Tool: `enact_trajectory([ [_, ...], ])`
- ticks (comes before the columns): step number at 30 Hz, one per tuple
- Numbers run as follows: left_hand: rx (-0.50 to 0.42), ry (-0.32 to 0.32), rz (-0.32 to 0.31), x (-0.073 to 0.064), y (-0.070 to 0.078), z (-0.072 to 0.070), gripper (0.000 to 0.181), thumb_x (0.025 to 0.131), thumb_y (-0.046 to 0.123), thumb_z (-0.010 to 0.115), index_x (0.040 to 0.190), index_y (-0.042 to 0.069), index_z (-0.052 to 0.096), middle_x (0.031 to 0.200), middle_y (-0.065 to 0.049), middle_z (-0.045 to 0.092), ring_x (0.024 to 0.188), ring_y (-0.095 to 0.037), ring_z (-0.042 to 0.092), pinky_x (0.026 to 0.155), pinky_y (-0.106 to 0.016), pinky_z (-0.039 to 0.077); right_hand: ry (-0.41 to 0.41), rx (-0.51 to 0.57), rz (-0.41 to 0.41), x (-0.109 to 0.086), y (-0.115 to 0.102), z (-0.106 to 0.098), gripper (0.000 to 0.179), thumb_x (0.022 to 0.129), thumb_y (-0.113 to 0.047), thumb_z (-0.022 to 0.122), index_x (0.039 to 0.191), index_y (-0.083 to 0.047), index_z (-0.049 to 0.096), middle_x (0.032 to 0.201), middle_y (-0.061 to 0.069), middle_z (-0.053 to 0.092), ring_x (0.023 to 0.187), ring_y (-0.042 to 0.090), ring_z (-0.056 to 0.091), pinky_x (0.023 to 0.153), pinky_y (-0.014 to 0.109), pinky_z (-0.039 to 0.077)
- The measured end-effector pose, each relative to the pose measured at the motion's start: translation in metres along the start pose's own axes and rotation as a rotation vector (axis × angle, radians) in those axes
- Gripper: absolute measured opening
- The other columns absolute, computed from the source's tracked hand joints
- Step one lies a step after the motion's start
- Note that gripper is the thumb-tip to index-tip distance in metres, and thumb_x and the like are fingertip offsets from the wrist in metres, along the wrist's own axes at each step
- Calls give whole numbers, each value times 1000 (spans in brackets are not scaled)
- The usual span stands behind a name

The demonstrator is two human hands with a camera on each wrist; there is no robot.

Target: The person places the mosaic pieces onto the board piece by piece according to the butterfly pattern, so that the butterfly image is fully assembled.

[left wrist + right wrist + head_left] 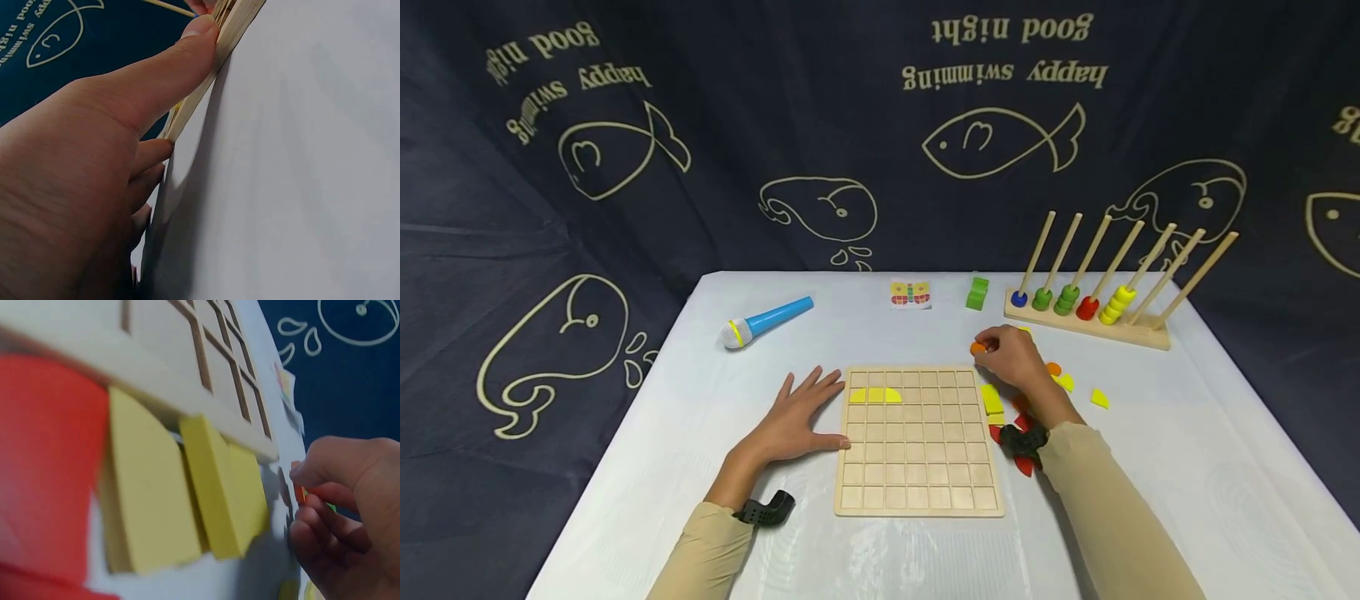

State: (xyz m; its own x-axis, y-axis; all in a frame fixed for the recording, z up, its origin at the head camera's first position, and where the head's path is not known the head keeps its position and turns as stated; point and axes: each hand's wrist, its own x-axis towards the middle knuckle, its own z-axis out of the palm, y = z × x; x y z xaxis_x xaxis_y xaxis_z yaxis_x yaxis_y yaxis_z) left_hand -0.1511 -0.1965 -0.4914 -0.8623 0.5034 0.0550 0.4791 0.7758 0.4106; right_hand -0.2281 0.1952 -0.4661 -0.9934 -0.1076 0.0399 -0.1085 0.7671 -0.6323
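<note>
A wooden grid board [917,454] lies on the white table, with three yellow pieces [876,395] in its second row from the back. Against the board's left edge rests my left hand [793,421], fingers spread and thumb touching the rim; the left wrist view shows the thumb [169,75] on the board's side. Past the board's back right corner, my right hand [1011,357] pinches an orange piece [977,347] between thumb and fingers. In the right wrist view this piece [298,481] appears edge-on. Yellow pieces [156,487] and red pieces [47,469] lie beside the board, below that hand.
At the back stand a wooden peg rack with coloured beads [1086,325], green blocks [977,293] and a butterfly pattern card [911,293]. A blue toy microphone [767,322] lies back left. Loose yellow [1099,398] and orange pieces [1054,368] lie right of the board.
</note>
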Motion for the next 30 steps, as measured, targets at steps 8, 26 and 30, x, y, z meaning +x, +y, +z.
enact_trajectory([
  [8, -12, -5, -3, -1, 0, -1, 100, 70, 76, 63, 147, 16, 42, 156, 3, 26, 145, -25, 12, 113, -54, -2, -54, 55, -171, -11, -22, 12, 25, 81, -12, 70, 105, -6, 72, 92, 3, 62, 79, 17, 56, 71, 34, 49],
  [26, -18, -3, 2, 0, 1, -1, 100, 70, 76, 64, 147, 16, 42, 156, 2, 27, 145, -26, 12, 113, -54, -3, -108, -26, -189, -6, -43, 29, 31, 86, -22, 72, 111, -5, 72, 94, 6, 61, 82, 20, 55, 75, 37, 47],
  [30, -27, -4, -1, 0, 1, 0, 99, 70, 75, 65, 147, 16, 43, 156, 3, 27, 145, -25, 12, 113, -53, -3, -128, -8, -164, -6, -45, 29, 26, 85, -20, 72, 107, -5, 73, 95, 7, 63, 83, 20, 56, 75, 37, 48],
])
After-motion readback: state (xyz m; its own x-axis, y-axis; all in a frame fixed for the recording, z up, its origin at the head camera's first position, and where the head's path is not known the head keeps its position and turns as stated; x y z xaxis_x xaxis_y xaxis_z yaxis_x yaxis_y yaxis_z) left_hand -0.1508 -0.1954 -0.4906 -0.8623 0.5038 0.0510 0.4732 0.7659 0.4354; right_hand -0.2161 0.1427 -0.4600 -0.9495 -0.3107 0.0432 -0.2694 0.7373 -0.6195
